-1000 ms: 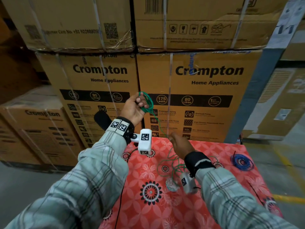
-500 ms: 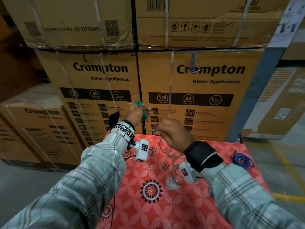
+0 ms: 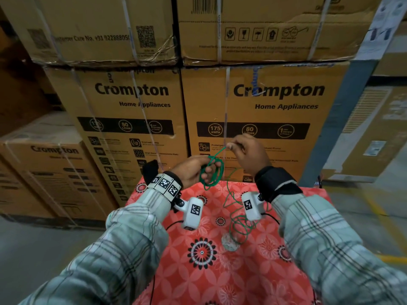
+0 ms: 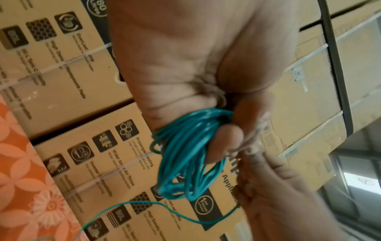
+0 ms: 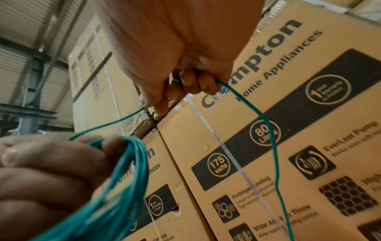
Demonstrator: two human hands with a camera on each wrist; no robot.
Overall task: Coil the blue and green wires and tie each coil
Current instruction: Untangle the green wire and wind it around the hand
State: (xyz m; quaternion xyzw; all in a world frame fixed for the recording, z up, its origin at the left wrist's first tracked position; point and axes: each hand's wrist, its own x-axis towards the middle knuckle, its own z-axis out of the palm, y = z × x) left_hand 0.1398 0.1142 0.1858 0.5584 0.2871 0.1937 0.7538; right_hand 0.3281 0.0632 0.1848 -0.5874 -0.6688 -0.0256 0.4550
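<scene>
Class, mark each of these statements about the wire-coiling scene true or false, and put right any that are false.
1. The left hand holds a bundle of green wire loops. True.
2. The right hand is empty. False: it pinches a strand of the green wire.
3. All the green wire is already coiled. False: loose green wire lies on the red floral cloth.
4. Cardboard boxes are stacked behind the hands. True.

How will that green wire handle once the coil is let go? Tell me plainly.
The green wire probably springs loose: its loops in the left hand already splay unevenly. It looks thin and floppy, sagging from the right hand to the tablecloth. Likely light, apt to tangle.
</scene>
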